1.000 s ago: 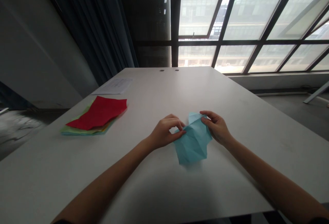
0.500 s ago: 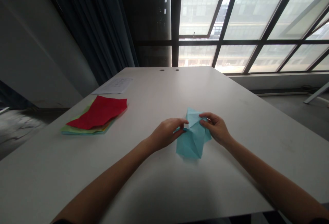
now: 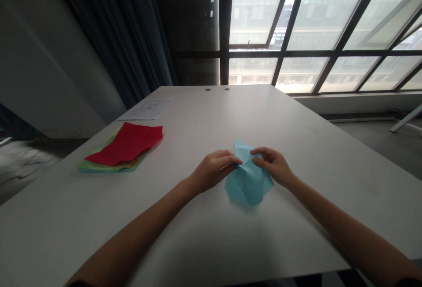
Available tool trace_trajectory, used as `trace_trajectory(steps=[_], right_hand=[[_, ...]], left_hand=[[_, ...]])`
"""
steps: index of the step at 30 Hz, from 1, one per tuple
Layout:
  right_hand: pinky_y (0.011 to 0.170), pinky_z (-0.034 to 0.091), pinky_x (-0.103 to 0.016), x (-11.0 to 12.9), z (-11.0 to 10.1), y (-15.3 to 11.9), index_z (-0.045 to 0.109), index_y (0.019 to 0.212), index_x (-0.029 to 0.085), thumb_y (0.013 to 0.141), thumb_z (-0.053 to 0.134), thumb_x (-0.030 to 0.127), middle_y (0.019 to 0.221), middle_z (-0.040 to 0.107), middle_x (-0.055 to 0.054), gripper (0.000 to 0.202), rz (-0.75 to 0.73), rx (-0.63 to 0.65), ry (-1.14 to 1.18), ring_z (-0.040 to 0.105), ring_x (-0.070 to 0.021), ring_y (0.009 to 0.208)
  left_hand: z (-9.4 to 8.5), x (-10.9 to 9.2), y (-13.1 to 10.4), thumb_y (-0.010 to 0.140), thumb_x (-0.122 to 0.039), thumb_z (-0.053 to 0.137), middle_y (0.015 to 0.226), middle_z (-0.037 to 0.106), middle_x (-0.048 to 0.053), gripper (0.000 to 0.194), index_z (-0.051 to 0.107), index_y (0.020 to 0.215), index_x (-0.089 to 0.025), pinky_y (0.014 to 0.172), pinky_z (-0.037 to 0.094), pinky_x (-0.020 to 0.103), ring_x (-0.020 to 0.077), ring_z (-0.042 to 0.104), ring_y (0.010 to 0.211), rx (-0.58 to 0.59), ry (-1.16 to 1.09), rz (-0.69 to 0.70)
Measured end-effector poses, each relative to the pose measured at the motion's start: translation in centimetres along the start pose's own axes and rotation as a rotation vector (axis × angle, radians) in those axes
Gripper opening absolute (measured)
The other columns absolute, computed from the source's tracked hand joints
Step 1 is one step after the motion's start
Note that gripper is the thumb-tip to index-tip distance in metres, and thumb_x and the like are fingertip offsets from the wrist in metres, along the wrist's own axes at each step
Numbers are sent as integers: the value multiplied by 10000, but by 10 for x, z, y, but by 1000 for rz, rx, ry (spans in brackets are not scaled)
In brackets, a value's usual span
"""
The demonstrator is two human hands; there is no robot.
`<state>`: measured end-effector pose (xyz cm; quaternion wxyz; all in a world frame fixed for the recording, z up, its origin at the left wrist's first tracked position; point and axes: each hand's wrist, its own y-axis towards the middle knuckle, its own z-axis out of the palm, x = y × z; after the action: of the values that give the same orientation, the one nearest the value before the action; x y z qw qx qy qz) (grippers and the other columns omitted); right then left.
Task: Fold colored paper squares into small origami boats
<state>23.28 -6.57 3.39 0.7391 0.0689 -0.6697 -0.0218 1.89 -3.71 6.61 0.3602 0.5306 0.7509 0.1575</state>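
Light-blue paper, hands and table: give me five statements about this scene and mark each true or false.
1. The left hand and right hand both grip the light-blue paper. True.
2. The light-blue paper lies smooth and flat. False: it is creased and bent.
3. The white sheet lies farther from the person than the red sheet. True.
4. The red sheet lies beneath the paper pile. False: it lies on top.
5. The table is white. True.
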Motion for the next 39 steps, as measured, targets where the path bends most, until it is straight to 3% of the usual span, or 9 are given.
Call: trace_trajectory(steps=[9,15,22,31,35,39], right_hand=[[490,460,-218,3,-1,0,661,794,207,567,745,322,635,643,14,268,159,-55,214,565,-103,525],[499,455,-225,3,0,0,676,753,204,572,742,315,642,656,7,222,117,-53,172,561,-105,533],[566,473,-238,1,-3,0,694,788,219,578,743,248,689,674,9,218,91,89,100,590,-111,591],[537,466,-224,-9,-1,3,669,728,180,580,736,291,660,650,5,196,108,54,92,577,-112,572],[518,465,-198,-1,1,0,619,948,227,640,696,335,725,647,12,336,169,89,172,575,-96,568],[518,467,-193,4,-7,0,494,1170,276,696,640,396,737,635,10,510,217,144,234,568,-90,563]], left_hand=[[-1,0,0,816,-171,508,852,652,50,146,608,923,-177,748,458,257,131,574,809,-60,77,61],[-1,-2,1,806,-192,536,862,663,48,205,594,1002,-180,771,446,268,125,588,798,-53,30,76],[0,1,2,821,-185,509,837,679,41,199,599,998,-185,777,431,278,116,612,758,19,-19,51],[2,2,-1,810,-203,524,798,696,5,159,629,929,-205,788,434,288,83,586,599,16,30,3],[2,1,-1,756,-293,597,738,686,18,194,655,915,-199,667,474,255,113,580,623,3,61,-89],[0,3,0,765,-296,584,756,690,23,173,670,877,-197,600,489,227,130,619,653,-141,101,-245]])
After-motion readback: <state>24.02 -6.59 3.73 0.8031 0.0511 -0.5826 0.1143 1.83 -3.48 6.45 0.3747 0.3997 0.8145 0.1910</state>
